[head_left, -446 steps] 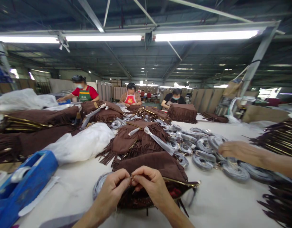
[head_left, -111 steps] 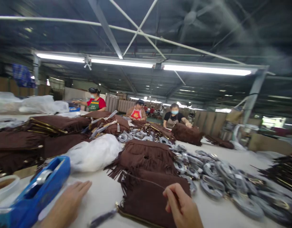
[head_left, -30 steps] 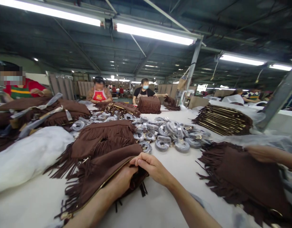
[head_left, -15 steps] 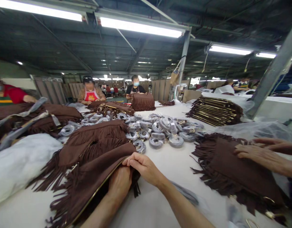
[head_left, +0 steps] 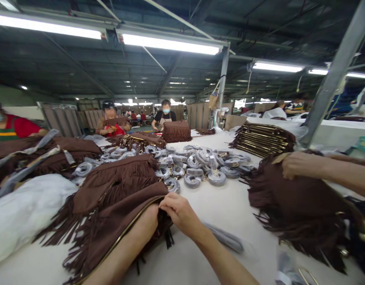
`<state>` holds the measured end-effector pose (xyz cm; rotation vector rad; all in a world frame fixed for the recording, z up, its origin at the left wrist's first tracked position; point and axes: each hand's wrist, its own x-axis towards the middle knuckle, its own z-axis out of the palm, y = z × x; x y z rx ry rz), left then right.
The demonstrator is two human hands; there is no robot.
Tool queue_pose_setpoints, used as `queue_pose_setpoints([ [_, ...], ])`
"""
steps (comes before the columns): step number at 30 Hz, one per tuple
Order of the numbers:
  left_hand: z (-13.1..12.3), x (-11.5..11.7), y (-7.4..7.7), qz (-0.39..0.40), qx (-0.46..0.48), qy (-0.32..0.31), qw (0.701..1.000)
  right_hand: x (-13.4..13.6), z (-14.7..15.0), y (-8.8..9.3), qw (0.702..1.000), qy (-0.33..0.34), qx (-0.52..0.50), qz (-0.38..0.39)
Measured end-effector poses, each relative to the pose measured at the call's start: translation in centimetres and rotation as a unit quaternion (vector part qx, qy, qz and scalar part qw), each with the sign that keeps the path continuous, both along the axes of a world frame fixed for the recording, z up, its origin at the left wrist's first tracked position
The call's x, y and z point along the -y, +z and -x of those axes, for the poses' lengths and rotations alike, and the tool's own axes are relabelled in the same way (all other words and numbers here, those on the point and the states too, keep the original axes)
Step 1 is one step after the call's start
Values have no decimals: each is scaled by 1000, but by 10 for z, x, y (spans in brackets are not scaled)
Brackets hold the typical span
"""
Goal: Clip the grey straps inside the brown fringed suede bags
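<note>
Big dim hall [head_left: 170, 75] under strip lights [head_left: 170, 44], w/ a white table [head_left: 218, 209] across the lower half. Strap pile [head_left: 206, 162] = mid-table landmark: grey coils in shiny clear wrap. Open bag [head_left: 119, 215] lies tilted, left of & nearer than the strap pile; second bag [head_left: 111, 178] sits just behind it, also left of the pile. Left hand [head_left: 151, 217] is inside the bag's mouth, fingers hidden, so can't tell if it grips anything. Right hand [head_left: 178, 209], just nearer than the pile, pinches the rim corner, thumb & fingertips pressed together. Prob. best to hold that corner taut & raised so the inside hand has room; soft, matte, suede-like cloth looks likely to sag otherwise. Gold zip [head_left: 130, 225], thin & hard-edged, bows along the rim; best not to drag the wrist over it. Fringe [head_left: 72, 257], limp narrow strips, splays mostly at the end farthest from the pile; could snag in the zip.
</note>
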<state>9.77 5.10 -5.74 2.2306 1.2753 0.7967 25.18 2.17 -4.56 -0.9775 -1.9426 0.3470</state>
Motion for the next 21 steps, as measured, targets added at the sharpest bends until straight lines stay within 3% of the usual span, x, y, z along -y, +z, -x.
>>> queue_pose_setpoints([
  [4,17,-5,14,0,-6,4,1000,5,5,2,967,-89,238,21],
  [6,20,-5,15,10,1,9,1000,8,8,3,948,-120,293,36],
  [16,16,4,14,66,-1,7,998,8,25,-4,926,-202,311,71],
  [21,15,1,11,27,-18,14,999,9,30,-6,922,-234,296,86],
])
